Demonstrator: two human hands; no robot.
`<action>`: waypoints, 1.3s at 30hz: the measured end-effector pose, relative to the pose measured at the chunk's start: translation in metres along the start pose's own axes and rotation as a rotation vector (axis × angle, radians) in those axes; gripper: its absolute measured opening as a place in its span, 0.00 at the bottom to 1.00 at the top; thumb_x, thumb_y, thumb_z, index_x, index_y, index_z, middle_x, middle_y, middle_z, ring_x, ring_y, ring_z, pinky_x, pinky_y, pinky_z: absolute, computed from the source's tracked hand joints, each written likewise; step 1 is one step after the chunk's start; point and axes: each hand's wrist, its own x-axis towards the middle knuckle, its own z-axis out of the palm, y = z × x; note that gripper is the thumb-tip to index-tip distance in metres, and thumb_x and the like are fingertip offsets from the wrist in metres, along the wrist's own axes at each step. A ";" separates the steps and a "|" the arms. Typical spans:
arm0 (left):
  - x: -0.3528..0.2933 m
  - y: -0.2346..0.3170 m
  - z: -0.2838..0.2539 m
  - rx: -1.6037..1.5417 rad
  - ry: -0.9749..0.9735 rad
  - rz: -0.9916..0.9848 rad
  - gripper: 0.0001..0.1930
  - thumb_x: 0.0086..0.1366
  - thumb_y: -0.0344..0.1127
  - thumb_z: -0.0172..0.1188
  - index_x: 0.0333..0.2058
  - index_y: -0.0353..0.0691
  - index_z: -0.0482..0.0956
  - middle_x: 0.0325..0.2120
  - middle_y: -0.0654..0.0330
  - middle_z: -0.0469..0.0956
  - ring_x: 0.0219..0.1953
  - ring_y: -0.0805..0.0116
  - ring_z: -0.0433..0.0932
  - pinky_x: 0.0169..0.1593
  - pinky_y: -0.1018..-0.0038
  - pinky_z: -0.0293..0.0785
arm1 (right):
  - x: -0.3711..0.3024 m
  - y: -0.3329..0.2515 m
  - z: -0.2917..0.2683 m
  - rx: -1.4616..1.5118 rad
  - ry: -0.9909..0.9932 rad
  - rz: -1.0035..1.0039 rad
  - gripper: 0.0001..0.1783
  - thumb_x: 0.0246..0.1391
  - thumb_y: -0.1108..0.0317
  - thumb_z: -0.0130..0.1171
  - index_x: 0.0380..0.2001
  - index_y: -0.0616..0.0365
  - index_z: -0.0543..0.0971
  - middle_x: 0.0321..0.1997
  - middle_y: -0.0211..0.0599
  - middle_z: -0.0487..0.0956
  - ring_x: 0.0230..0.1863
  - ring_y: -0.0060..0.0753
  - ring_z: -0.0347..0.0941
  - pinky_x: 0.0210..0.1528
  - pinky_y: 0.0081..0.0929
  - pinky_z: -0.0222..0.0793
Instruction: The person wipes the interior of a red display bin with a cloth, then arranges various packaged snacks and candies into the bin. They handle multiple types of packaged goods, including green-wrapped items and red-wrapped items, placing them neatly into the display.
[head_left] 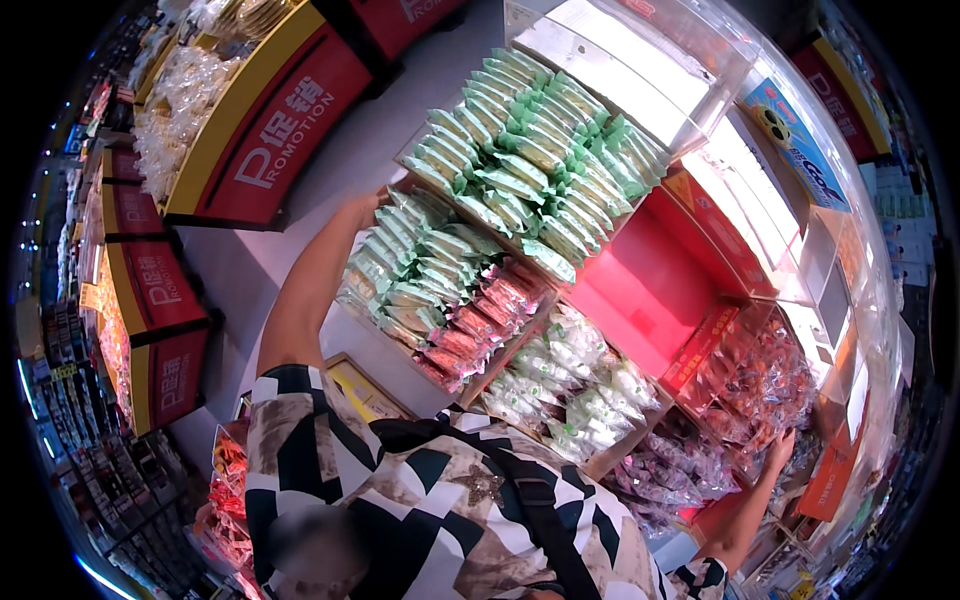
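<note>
My left arm reaches out to the left, and my left hand (376,200) is at the outer corner of a bin of green-and-clear wrapped snack packets (405,245); its fingers are mostly hidden at the bin's edge. Pink wrapped packets (482,325) lie in the same bin. Far to the right, my right hand (778,453) is at the edge of a heap of reddish-brown clear-wrapped packets (765,370). Its fingers look stretched out, with nothing visible in them. Purple wrapped packets (675,470) lie nearer to me, beside white-and-green packets (575,385).
Beyond, rows of green packets (535,150) fill another bin. A red-bottomed compartment (645,280) sits beside them, and a clear plastic cover (620,65) stands behind. Red-and-yellow display stands (270,130) line the left across a pale floor (225,270). A yellow framed panel (362,392) is near my left side.
</note>
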 end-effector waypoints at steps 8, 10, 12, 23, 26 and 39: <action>-0.029 -0.015 0.014 -0.326 0.067 -0.243 0.20 0.64 0.49 0.56 0.48 0.44 0.77 0.44 0.59 0.79 0.45 0.63 0.77 0.50 0.65 0.74 | 0.004 0.009 -0.003 0.027 0.006 -0.050 0.24 0.61 0.63 0.49 0.56 0.69 0.69 0.53 0.59 0.75 0.55 0.57 0.71 0.57 0.37 0.64; -0.028 -0.018 0.010 -0.325 0.075 -0.232 0.20 0.65 0.49 0.56 0.49 0.44 0.77 0.44 0.59 0.78 0.46 0.63 0.77 0.51 0.65 0.74 | 0.009 -0.001 0.002 0.059 -0.048 -0.060 0.25 0.62 0.62 0.49 0.57 0.69 0.68 0.54 0.60 0.74 0.56 0.57 0.70 0.58 0.38 0.63; -0.023 -0.018 0.007 -0.322 0.078 -0.222 0.20 0.65 0.49 0.55 0.49 0.44 0.77 0.45 0.59 0.78 0.46 0.63 0.77 0.51 0.65 0.73 | 0.009 -0.003 0.005 0.028 -0.020 -0.067 0.24 0.62 0.62 0.48 0.55 0.69 0.69 0.53 0.59 0.74 0.56 0.57 0.70 0.57 0.38 0.63; -0.014 -0.040 -0.006 -0.338 0.108 -0.230 0.20 0.66 0.49 0.53 0.50 0.43 0.75 0.47 0.59 0.77 0.49 0.63 0.75 0.54 0.64 0.72 | 0.008 -0.005 0.001 -0.025 0.020 -0.071 0.25 0.62 0.58 0.48 0.53 0.70 0.70 0.51 0.59 0.76 0.54 0.57 0.72 0.54 0.39 0.65; -0.016 -0.056 -0.012 -0.350 0.134 -0.244 0.20 0.67 0.49 0.52 0.50 0.43 0.75 0.47 0.59 0.76 0.49 0.63 0.75 0.55 0.64 0.71 | 0.006 -0.004 0.000 0.002 -0.015 -0.012 0.26 0.62 0.58 0.48 0.54 0.70 0.70 0.52 0.59 0.76 0.54 0.57 0.71 0.55 0.39 0.65; -0.111 -0.241 -0.035 -0.667 0.178 -0.259 0.20 0.69 0.48 0.48 0.52 0.42 0.73 0.49 0.58 0.74 0.53 0.63 0.72 0.60 0.64 0.67 | 0.023 -0.005 0.010 0.051 -0.050 -0.077 0.26 0.62 0.59 0.48 0.55 0.70 0.70 0.52 0.59 0.75 0.54 0.57 0.71 0.56 0.38 0.64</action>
